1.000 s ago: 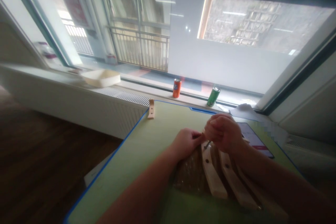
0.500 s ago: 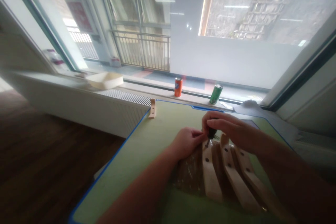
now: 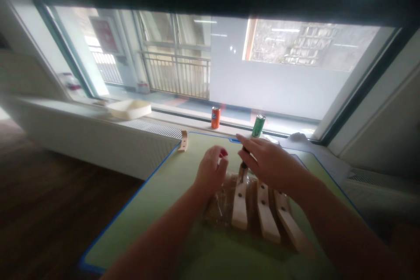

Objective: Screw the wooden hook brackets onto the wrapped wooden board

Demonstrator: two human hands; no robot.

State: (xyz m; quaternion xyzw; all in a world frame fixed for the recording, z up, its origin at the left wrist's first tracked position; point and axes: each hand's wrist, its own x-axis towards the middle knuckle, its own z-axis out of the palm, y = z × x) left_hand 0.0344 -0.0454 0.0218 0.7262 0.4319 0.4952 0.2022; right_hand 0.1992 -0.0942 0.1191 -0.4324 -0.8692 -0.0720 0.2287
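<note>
My right hand (image 3: 267,162) holds a screwdriver (image 3: 244,159) by its dark handle, fingers stretched along it. The shaft points down at the far end of a pale wooden strip (image 3: 240,210) with dark holes. Two similar strips, a middle one (image 3: 269,221) and a right one (image 3: 290,223), lie beside it. Beneath them is a brown panel (image 3: 219,205) with shiny clear plastic on it. My left hand (image 3: 211,168) hovers left of the screwdriver, apart from it, its fingers loosely curled and parted. I see nothing in it.
The green tabletop (image 3: 157,210) has a blue edge. At its far left corner stands another small wooden piece (image 3: 183,141) with holes. An orange can (image 3: 215,118), a green can (image 3: 258,126) and a cream tray (image 3: 129,110) are on the sill by the window.
My left hand has drawn back left from the screwdriver's lower part, its pinch now loosened. My right hand's fingers have straightened on the handle. The camera view has tilted up.
</note>
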